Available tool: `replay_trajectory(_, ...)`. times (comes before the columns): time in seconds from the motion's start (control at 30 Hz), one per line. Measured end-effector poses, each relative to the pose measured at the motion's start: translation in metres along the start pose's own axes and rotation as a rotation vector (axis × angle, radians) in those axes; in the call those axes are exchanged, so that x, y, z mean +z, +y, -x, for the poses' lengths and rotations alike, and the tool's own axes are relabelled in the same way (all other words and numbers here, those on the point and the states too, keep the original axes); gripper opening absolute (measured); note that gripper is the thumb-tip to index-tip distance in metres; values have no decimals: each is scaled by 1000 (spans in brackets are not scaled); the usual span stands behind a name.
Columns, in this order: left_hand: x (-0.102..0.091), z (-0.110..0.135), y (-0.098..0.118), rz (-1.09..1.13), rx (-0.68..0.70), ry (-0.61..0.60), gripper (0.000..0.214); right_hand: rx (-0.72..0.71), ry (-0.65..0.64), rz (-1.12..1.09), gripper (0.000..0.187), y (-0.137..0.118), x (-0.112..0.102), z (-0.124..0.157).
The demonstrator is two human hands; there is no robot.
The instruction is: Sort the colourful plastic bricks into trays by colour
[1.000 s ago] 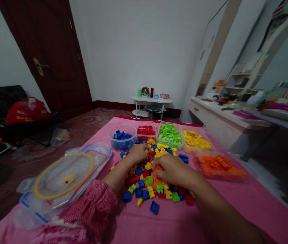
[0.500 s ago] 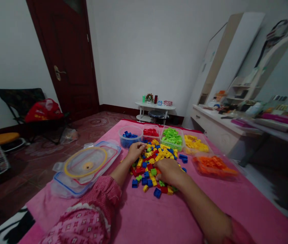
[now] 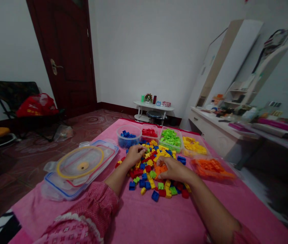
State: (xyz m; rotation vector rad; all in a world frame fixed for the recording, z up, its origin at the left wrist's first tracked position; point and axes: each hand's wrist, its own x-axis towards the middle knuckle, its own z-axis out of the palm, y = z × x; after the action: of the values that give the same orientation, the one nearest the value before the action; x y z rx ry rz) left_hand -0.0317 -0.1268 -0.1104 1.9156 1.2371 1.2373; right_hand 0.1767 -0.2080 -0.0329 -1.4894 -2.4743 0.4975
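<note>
A mixed heap of toy building bricks (image 3: pixel 149 162) in blue, yellow, red, green and orange lies on a pink cloth (image 3: pixel 144 217). At the heap's near right side, my right hand (image 3: pixel 173 168) has its fingers curled around orange building bricks (image 3: pixel 161 169). My left hand (image 3: pixel 135 155) hovers over the heap's left side, thumb and fingers closed together; whatever they may hold is too small to make out. Part of the heap is hidden behind both hands.
Behind the heap are tubs of blue bricks (image 3: pixel 128 135), red bricks (image 3: pixel 149 133), green bricks (image 3: pixel 170 138) and yellow bricks (image 3: pixel 194 145). A tub of orange bricks (image 3: pixel 212 168) sits at the right. Stacked plastic lids (image 3: pixel 80 166) lie left.
My right hand has lifted and drawn back a little from the heap, showing orange bricks in its fingers. My left hand stays over the heap's left side. The view has shifted slightly.
</note>
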Motion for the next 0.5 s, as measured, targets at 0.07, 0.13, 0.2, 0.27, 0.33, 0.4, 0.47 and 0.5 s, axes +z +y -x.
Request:
replay_trajectory(0.07, -1, 1, 3, -21, -1, -3, 24, 12, 35, -14, 36, 2, 1, -1)
replay_trajectory(0.13, -2, 2, 7, -38, -1, -6, 24, 35, 108, -25, 34, 3, 1, -2)
replay_trajectory(0.2, -3, 3, 9, -51, 1, -8, 24, 59, 206, -92, 32, 4, -1, -5)
replay_trajectory(0.27, -4, 3, 11, -69, 5, -8, 24, 97, 258, -274, 32, 5, -4, -6)
replay_trajectory(0.33, -5, 4, 13, -90, 10, -7, 24, 149, 245, -524, 37, 7, -8, -7)
replay_trajectory(0.4, -6, 4, 14, -89, 8, -9, 24, 193, 208, -763, 40, 11, -10, -7)
replay_trajectory(0.47, -6, 4, 15, -71, 3, -15, 24, 192, 161, -961, 41, 15, -11, -7)
replay_trajectory(0.5, -6, 4, 15, -61, 1, -17, 24, 182, 135, -1043, 41, 17, -11, -7)
